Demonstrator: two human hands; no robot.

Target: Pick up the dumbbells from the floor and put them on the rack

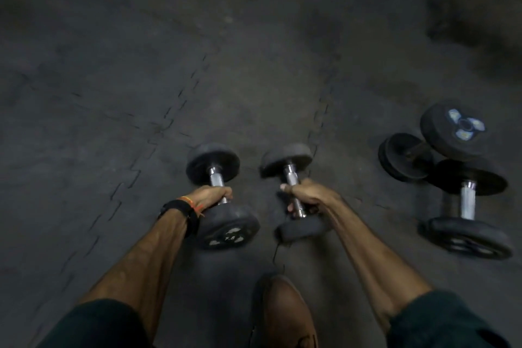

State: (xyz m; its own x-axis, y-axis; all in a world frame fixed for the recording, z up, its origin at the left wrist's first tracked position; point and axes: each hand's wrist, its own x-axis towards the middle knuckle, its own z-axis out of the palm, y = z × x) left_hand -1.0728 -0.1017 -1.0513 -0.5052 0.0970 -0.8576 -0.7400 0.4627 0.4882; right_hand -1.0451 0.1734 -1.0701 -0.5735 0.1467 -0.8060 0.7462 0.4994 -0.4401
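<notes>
Two small black dumbbells with chrome handles are in the middle of the view, over the dark rubber floor. My left hand [212, 196] is closed around the handle of the left dumbbell [217, 178], whose near end plate reads 7.5. My right hand [303, 194] grips the handle of the right dumbbell [288, 162]. Whether they rest on the floor or hang just above it is unclear. Two more black dumbbells lie at the right: a larger one [467, 200] pointing toward me and another [449, 133] tilted behind it. No rack is in view.
The floor is interlocking dark rubber mats [141, 93] with jagged seams. My brown shoe [288, 313] stands just below the held dumbbells. A black band and an orange thread sit on my left wrist [183, 209].
</notes>
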